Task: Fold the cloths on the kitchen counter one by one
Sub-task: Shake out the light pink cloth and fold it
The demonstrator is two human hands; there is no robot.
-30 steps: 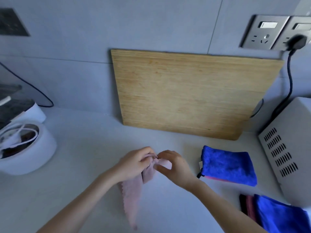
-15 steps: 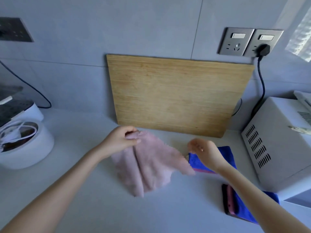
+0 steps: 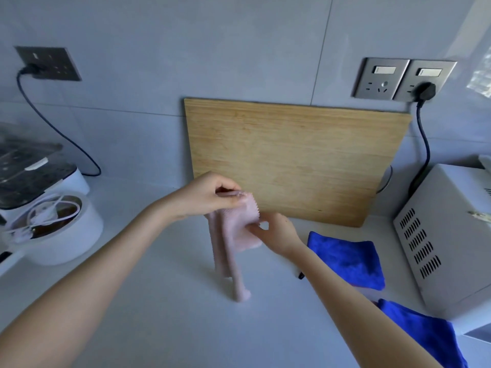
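A pale pink cloth (image 3: 230, 251) hangs bunched above the white counter (image 3: 164, 309), its lower end touching the surface. My left hand (image 3: 210, 197) pinches its top edge in front of the cutting board. Just below and to the right, my right hand (image 3: 276, 235) grips the cloth's right side. A folded blue cloth (image 3: 348, 261) lies flat on the counter to the right. Another blue cloth (image 3: 422, 333) lies at the lower right, partly hidden by my right forearm.
A wooden cutting board (image 3: 295, 160) leans on the tiled wall behind my hands. A white appliance (image 3: 449, 235) with vent slots stands at the right, plugged into the wall sockets (image 3: 401, 79). A white pot (image 3: 55, 229) holding a cable sits at the left.
The pink cloth, spread wide half a second ago, is now gathered and hanging. My right hand has come back from the blue cloth to grip it, and my left hand has lifted its top edge.
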